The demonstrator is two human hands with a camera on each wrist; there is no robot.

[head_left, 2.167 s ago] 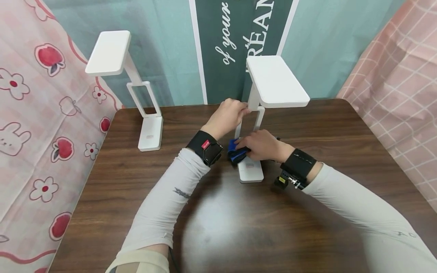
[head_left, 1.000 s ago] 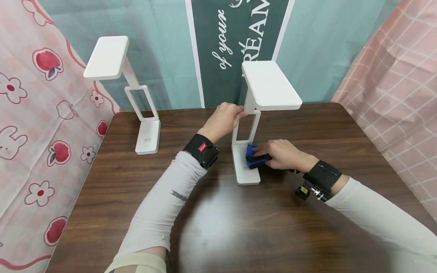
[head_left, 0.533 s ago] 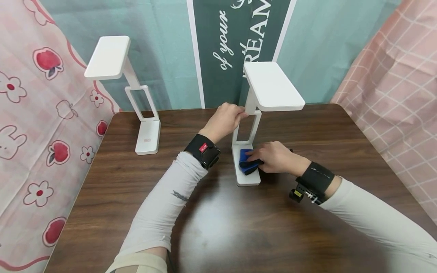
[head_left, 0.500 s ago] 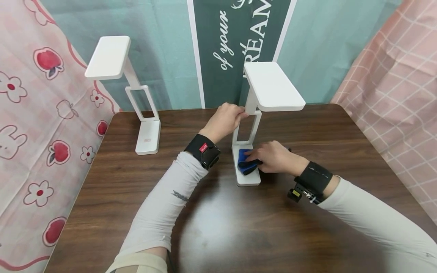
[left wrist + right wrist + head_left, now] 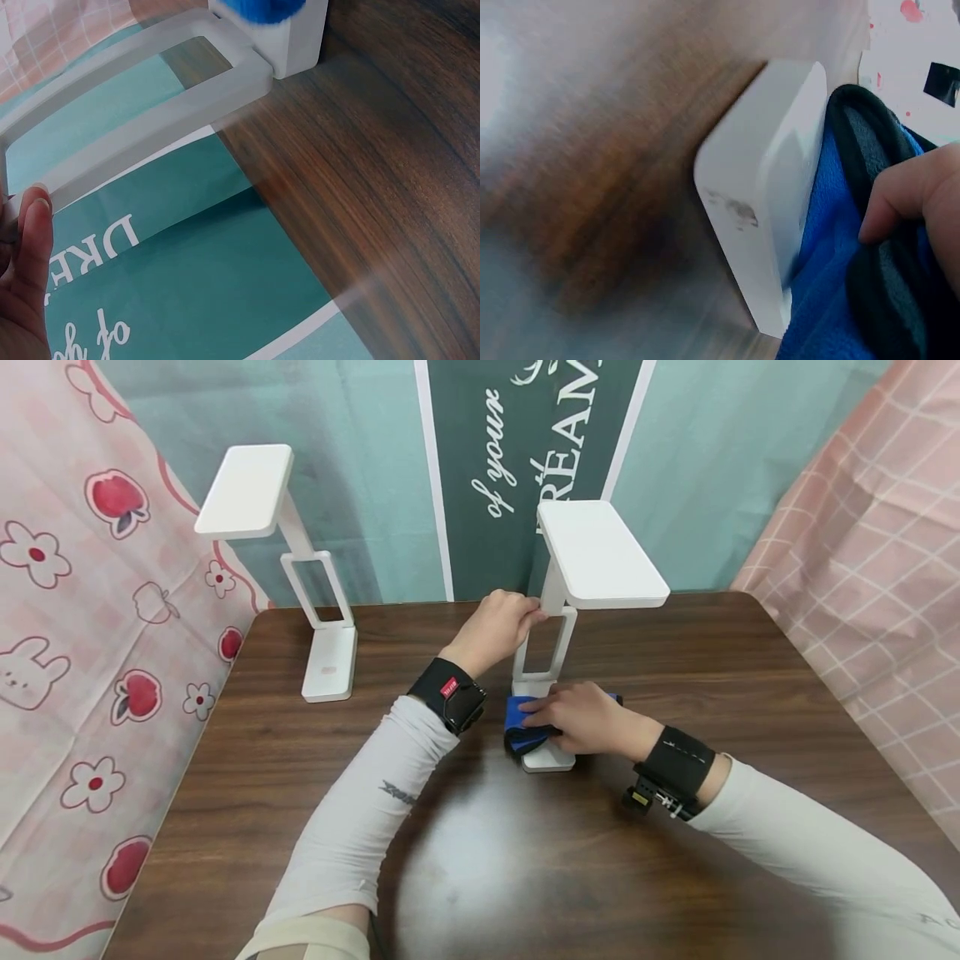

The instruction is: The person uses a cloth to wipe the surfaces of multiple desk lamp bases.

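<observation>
White lamp [image 5: 553,589] gripped from 9 o'clock: the left hand [image 5: 498,627] has thumb and fingers drawn in on it where the upper stem meets the frame [image 5: 562,643], seemingly to steady it; the thumb shows against the frame in the left wrist view, while how far the other fingers wrap round is hidden. The lamp stands upright on the table [image 5: 465,860], its head [image 5: 603,556] jutting towards 2 o'clock, its base [image 5: 549,762] reaching towards 6; the blue cloth [image 5: 525,727] lies draped across that base, black-edged folds hanging past its 9 o'clock side; from 3 o'clock the right hand [image 5: 585,718] presses it down, fingers bent and pinching the bunched folds, likely to keep it snug against the base.

Around them: a pink curtain [image 5: 67,693] at 9 o'clock; a second lamp [image 5: 297,535] at 10, well apart from both hands; a banner [image 5: 517,468] behind at 12; a checked curtain [image 5: 855,568] at 2. The frame rises at the cloth's 12 o'clock and seems the nearest obstacle; the head overhangs higher up; cloth and right hand hide the middle of the base; its near end shows a dark mark [image 5: 739,211], whether print or smudge I cannot tell.
</observation>
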